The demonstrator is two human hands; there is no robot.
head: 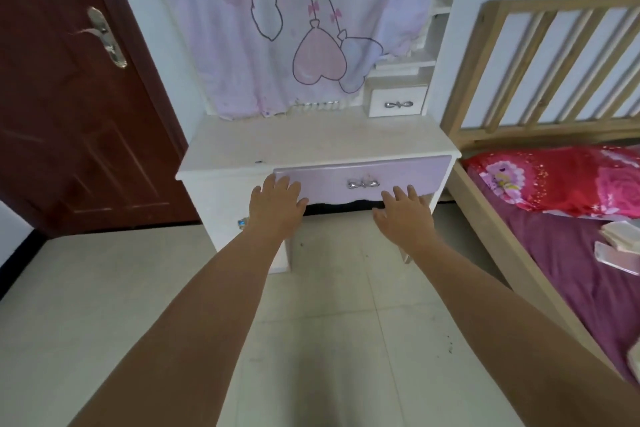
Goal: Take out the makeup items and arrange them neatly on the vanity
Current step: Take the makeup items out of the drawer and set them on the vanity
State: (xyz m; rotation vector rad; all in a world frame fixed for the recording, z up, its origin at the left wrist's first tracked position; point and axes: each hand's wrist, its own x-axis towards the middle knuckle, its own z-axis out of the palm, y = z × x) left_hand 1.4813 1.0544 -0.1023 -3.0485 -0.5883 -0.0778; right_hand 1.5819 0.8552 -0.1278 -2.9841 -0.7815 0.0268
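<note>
- Bedroom vanity [311,146], top bare; lilac drawer [363,177] shut.
- Left hand [277,204] and right hand [403,211] spread flat at its front.
- Drawer looks rigid, probably light; best pulled by the bow handle [363,184].

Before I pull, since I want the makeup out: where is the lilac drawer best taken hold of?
Probably by the silver bow-shaped handle at the middle of the lilac drawer front, taken from straight ahead. It is the only raised part; the rest of the front is flat. The left hand and right hand lie open on either side of it.
</note>
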